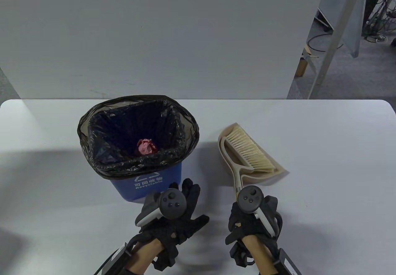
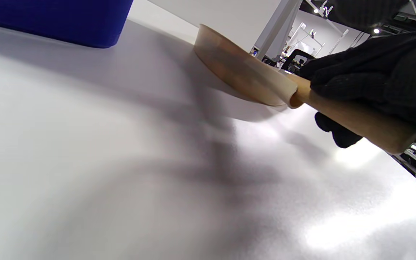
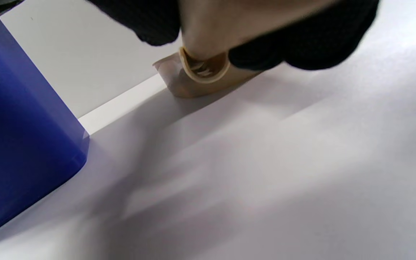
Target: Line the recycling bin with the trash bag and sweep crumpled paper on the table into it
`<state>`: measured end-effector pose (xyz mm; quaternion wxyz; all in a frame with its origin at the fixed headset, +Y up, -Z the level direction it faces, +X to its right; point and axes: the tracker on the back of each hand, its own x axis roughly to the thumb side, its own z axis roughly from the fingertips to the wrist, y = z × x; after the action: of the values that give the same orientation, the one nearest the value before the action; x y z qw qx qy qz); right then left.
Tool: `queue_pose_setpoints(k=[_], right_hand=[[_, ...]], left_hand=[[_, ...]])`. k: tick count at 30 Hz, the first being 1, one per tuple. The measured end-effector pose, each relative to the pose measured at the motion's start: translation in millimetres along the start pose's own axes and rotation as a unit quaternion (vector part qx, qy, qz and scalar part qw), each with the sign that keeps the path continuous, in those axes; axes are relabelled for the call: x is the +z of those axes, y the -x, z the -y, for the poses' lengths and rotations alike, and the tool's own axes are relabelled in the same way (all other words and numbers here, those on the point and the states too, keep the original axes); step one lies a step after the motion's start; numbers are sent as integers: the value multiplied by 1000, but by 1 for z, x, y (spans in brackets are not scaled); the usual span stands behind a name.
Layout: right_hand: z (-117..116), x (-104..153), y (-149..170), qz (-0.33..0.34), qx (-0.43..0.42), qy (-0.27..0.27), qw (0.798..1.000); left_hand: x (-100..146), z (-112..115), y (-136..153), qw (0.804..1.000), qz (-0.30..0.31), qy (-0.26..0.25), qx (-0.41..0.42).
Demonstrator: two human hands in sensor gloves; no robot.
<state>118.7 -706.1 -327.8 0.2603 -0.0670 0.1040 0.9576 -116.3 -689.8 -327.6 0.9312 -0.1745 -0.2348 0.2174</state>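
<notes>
The blue recycling bin [image 1: 145, 185] stands left of centre, lined with a black trash bag [image 1: 92, 126] folded over its rim. A pink crumpled paper ball [image 1: 146, 147] lies at the bottom of the bag. To the right, a beige brush [image 1: 250, 151] lies nested in its dustpan [image 1: 278, 169] on the table. My right hand [image 1: 244, 222] grips the nested handle [image 1: 236, 179] at its near end; in the right wrist view its gloved fingers [image 3: 302, 43] curl round that handle [image 3: 204, 68]. My left hand [image 1: 185, 207] hovers just in front of the bin, fingers spread, holding nothing.
The white table [image 1: 324, 139] ends at a rounded far edge against a grey wall. Off its right end are metal frame legs [image 1: 328, 49] and floor cables. In the left wrist view the dustpan [image 2: 244, 72] and the right hand's glove [image 2: 374, 72] lie close by.
</notes>
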Motion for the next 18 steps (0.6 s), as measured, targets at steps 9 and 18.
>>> queue_pose_setpoints(k=[9,18], right_hand=[[12,2,2,30,-49,16,998],[30,11,2,85,-82,116,986]], left_hand=[[1,-1,1,1000,-10,6,-3],[2,-3,2,1000,-14,-2,-14]])
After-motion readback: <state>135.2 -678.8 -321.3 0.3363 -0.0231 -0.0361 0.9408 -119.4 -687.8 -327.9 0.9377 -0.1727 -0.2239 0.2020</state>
